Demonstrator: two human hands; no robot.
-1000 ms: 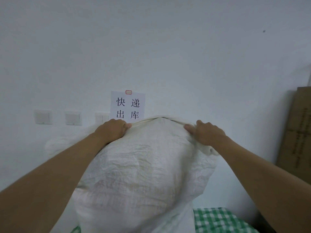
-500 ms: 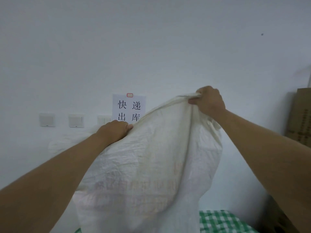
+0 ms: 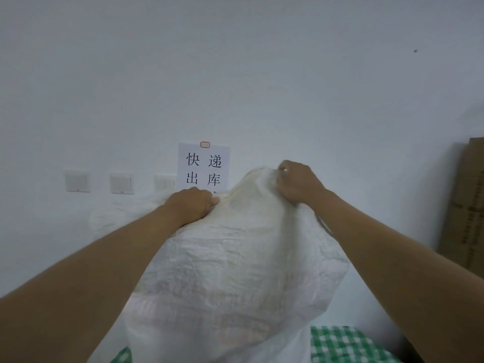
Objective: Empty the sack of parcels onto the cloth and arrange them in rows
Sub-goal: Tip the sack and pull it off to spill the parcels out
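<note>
The left hand (image 3: pixel 190 205) is closed, its fingers curled into a fold of fabric at the top edge of the sack (image 3: pixel 235 279). The right hand (image 3: pixel 297 183) sits a little higher, also clenched tight on a bunched corner of the same top edge. Both arms reach forward from the bottom corners. The sack is white woven plastic, crinkled, bulging and faintly printed, held upright in the centre of the view; its contents are hidden. Its lower end meets a green-and-white checked cloth (image 3: pixel 343 344). Behind, on the pale wall, hangs a paper sign (image 3: pixel 203 167) beside three switches (image 3: pixel 121 183). Cardboard (image 3: pixel 468 205) leans at the right.
</note>
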